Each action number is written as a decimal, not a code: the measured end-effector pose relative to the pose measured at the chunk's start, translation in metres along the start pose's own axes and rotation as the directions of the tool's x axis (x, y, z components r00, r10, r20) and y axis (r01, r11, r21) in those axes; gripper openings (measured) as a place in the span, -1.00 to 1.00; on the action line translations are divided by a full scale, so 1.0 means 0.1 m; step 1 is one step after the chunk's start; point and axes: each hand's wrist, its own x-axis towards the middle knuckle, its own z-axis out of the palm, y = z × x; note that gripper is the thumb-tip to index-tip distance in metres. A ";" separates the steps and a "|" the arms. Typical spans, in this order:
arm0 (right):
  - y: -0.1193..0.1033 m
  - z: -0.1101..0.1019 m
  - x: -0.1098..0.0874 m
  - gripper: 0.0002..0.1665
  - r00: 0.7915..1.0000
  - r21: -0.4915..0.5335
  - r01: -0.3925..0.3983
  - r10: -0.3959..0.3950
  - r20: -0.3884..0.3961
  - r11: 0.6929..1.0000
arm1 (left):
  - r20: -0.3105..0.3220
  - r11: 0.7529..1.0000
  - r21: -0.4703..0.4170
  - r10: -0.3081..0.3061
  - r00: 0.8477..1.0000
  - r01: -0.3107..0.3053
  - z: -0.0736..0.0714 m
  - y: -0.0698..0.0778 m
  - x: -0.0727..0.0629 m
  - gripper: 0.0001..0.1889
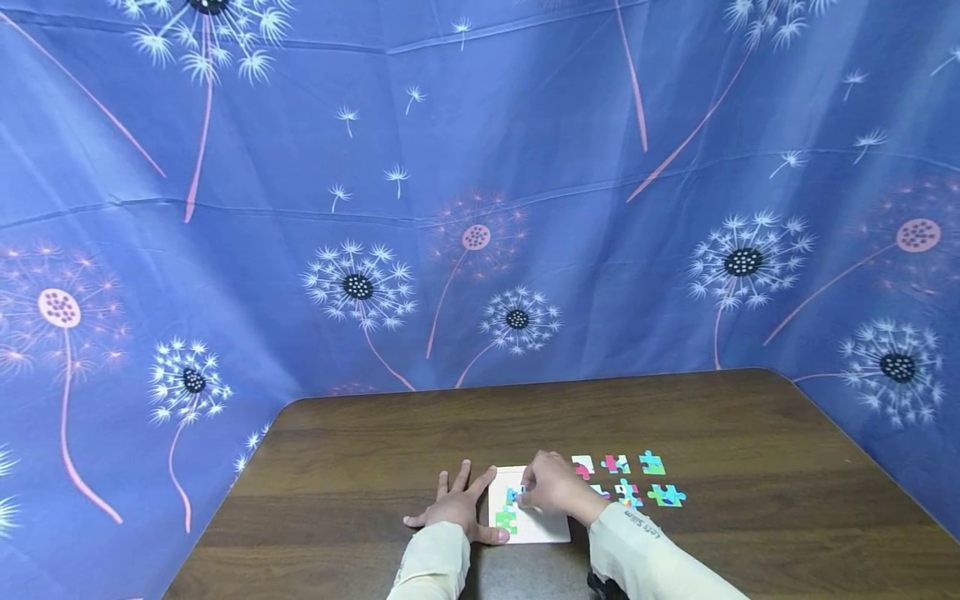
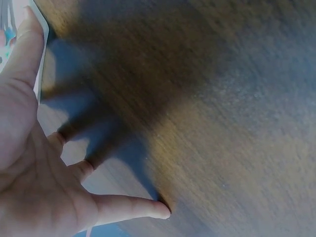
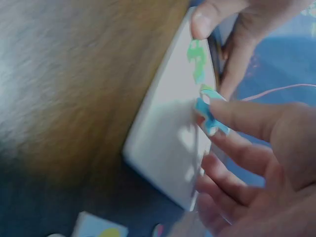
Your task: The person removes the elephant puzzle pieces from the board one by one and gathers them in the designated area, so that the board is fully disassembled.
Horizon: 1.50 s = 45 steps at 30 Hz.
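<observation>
A white puzzle board (image 1: 542, 530) lies on the table in front of the person. The left hand (image 1: 456, 505) rests with spread fingers at the board's left side; its thumb lies on the near left corner. Between thumb and fingertips, the right hand (image 1: 555, 485) pinches a blue and white jigsaw piece (image 3: 211, 117) over the board's left part. Green jigsaw piecework (image 3: 197, 59) sits on the board near the left thumb, below the held piece in the head view. In the left wrist view, the left palm (image 2: 44, 168) shows, with fingertips touching the wood.
To the right of the board lie several loose jigsaw pieces, among them a green and blue one (image 1: 652, 462) and another (image 1: 667, 496). The brown wooden table (image 1: 360, 467) ends at a blue dandelion-print cloth (image 1: 600, 275) behind it.
</observation>
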 end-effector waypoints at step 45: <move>0.38 -0.33 -0.29 -0.73 0.985 -0.043 0.171 -0.171 0.001 0.984 | 0.018 1.000 0.021 -0.005 1.000 0.004 0.03 -0.01 0.07 0.03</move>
